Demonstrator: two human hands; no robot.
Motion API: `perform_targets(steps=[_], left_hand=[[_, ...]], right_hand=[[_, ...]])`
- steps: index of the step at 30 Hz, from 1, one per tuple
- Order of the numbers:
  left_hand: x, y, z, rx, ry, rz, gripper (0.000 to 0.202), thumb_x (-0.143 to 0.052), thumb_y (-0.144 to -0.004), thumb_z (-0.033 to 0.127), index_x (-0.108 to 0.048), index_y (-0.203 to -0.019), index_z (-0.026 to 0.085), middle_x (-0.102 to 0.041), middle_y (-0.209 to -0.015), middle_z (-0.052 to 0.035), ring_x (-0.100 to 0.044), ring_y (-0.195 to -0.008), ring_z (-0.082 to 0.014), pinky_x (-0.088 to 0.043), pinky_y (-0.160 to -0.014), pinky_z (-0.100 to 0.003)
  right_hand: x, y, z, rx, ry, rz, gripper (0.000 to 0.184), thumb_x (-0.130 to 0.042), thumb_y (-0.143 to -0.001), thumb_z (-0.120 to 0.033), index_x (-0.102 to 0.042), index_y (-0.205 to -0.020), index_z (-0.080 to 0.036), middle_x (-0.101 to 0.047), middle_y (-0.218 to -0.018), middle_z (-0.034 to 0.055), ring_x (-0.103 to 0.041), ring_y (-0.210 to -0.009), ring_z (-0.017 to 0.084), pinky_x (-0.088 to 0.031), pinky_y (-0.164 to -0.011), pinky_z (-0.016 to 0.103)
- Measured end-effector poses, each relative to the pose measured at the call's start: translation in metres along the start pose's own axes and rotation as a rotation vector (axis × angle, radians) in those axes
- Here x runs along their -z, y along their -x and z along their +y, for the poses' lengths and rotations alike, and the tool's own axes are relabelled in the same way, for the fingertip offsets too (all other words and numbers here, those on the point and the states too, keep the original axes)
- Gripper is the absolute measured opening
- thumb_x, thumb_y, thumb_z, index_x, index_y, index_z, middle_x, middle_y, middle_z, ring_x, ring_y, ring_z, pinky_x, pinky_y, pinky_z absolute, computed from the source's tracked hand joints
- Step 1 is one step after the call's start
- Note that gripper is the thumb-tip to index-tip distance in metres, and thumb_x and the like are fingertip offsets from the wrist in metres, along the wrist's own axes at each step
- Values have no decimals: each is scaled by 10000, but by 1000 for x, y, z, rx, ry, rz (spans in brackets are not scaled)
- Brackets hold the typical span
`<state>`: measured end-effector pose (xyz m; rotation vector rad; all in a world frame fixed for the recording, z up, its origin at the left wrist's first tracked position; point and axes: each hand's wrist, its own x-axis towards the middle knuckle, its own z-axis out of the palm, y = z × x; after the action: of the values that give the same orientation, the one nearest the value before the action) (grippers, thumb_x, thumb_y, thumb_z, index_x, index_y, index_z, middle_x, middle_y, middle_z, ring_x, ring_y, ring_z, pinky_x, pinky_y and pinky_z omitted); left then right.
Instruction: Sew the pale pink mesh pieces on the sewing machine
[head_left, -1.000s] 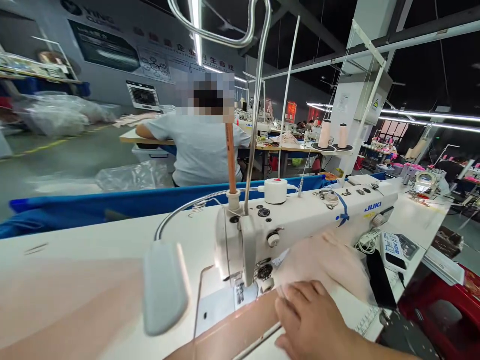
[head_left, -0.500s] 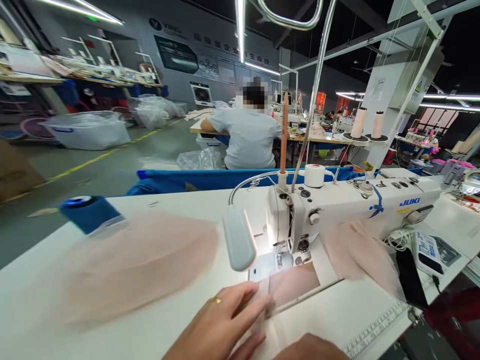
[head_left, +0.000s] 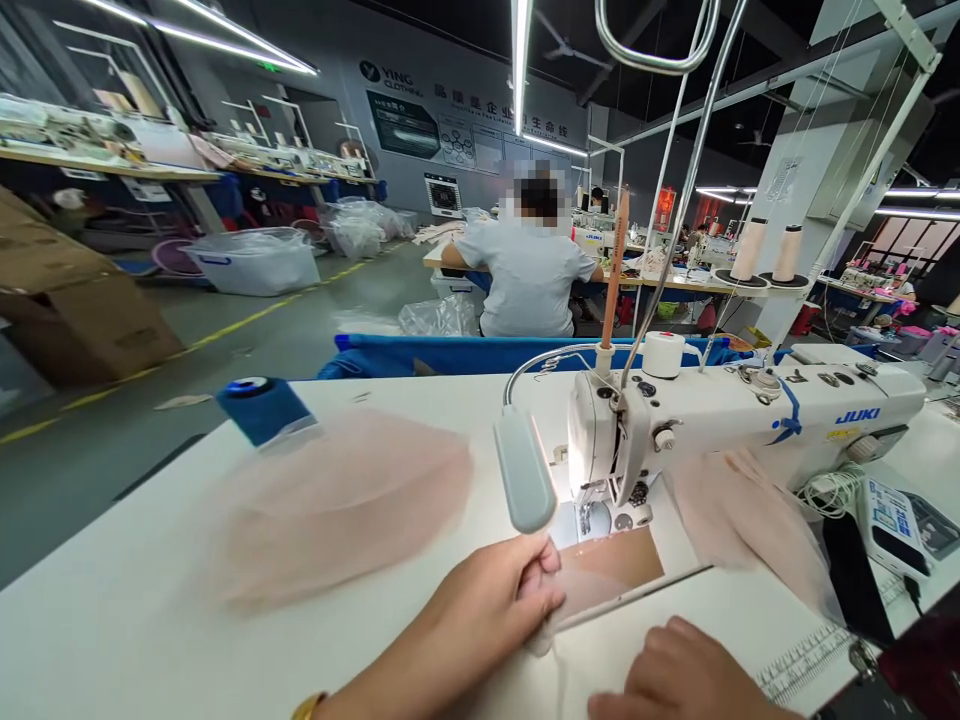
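My left hand [head_left: 491,605] is closed, pinching the edge of a sheer pink fabric piece [head_left: 600,580] that lies in front of the needle of a white sewing machine [head_left: 742,415]. My right hand [head_left: 679,675] rests on the white table [head_left: 120,640] near the bottom edge, fingers curled down close to the same fabric; what it holds, if anything, is hidden. A loose pile of pink mesh [head_left: 337,505] lies to the left. More pink mesh [head_left: 750,525] drapes under the machine's arm on the right.
A grey lamp head [head_left: 523,482] hangs just left of the needle. A blue box [head_left: 262,408] sits at the table's far left. A blue bin [head_left: 480,355] runs behind the table. A person in a grey shirt [head_left: 529,275] sits with their back to me. Control panel [head_left: 892,520] at right.
The view swung left and steadied. My left hand came into view, then closed from spread fingers into a pinch on the fabric edge. My right hand shifted down toward the table's near edge.
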<state>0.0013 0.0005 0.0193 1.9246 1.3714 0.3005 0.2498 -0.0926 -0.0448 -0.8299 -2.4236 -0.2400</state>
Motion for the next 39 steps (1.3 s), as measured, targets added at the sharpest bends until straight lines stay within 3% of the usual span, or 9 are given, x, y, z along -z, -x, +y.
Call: perform_targets(steps=[2,5,8,11,18,25,31,36,39], left_hand=[[-5,-3,0,-43,32,-10,234,-539,-812,491,-581,-834,262,-562,-687,32,-562,-715,-244,-363,-665,-311],[-10,-3,-3,-127,125,12,308,-532,-876,546,-552,-769,258,-562,-732,20,-541,-728,-229,-370,-667,-309],[-11,0,-5,-141,232,41,391,-528,-920,621,-562,-787,255,-575,-748,18,-532,-723,-223,-387,-665,-307],[-9,4,-5,-105,258,69,396,-561,-903,635,-613,-826,250,-581,-731,19,-519,-705,-221,-385,-653,-304],[-13,2,0,-141,274,33,424,-548,-902,629,-686,-785,245,-677,-725,-20,-618,-722,-251,-436,-667,-312],[-15,2,2,-149,273,48,380,-584,-893,602,-736,-846,257,-639,-684,6,-570,-666,-225,-406,-626,-302],[-18,0,1,-173,280,62,399,-577,-904,615,-628,-746,251,-595,-695,-3,-561,-707,-230,-426,-642,-298],[-22,1,-1,-201,288,87,381,-557,-930,580,-688,-817,241,-671,-785,-11,-610,-757,-226,-474,-695,-297],[-30,-2,-7,-161,304,154,328,-600,-902,547,-650,-780,247,-602,-683,27,-559,-667,-198,-437,-625,-280]], right_hand=[[19,-18,11,-67,-124,-14,216,-692,-1087,-389,-605,-1242,-267,-723,-872,-3,-651,-738,198,-497,-670,310],[32,-53,26,-312,-280,-96,339,-751,-1052,-324,-617,-1354,-247,-760,-1293,91,-705,-1107,268,-566,-959,385],[22,-76,34,-524,-475,-165,116,-781,-992,-226,-684,-1052,-244,-790,-1015,13,-731,-939,226,-574,-856,326],[7,-79,36,-641,-610,-131,129,-737,-959,-145,-663,-931,-246,-758,-879,-25,-712,-824,190,-550,-747,274],[5,-72,32,-700,-666,-48,82,-733,-958,-197,-681,-1006,-239,-706,-854,-26,-664,-785,178,-518,-705,264],[1,-74,31,-661,-643,-22,107,-705,-963,-188,-631,-905,-239,-691,-843,-26,-637,-759,170,-493,-729,272],[1,-72,30,-688,-703,-7,77,-668,-962,-195,-613,-931,-240,-626,-792,-39,-592,-724,167,-455,-678,264],[4,-75,29,-685,-742,-10,98,-646,-976,-226,-597,-892,-241,-600,-759,-43,-557,-694,163,-408,-650,268],[6,-75,29,-673,-727,-5,124,-644,-991,-255,-591,-879,-242,-598,-756,-40,-555,-698,166,-403,-660,273]])
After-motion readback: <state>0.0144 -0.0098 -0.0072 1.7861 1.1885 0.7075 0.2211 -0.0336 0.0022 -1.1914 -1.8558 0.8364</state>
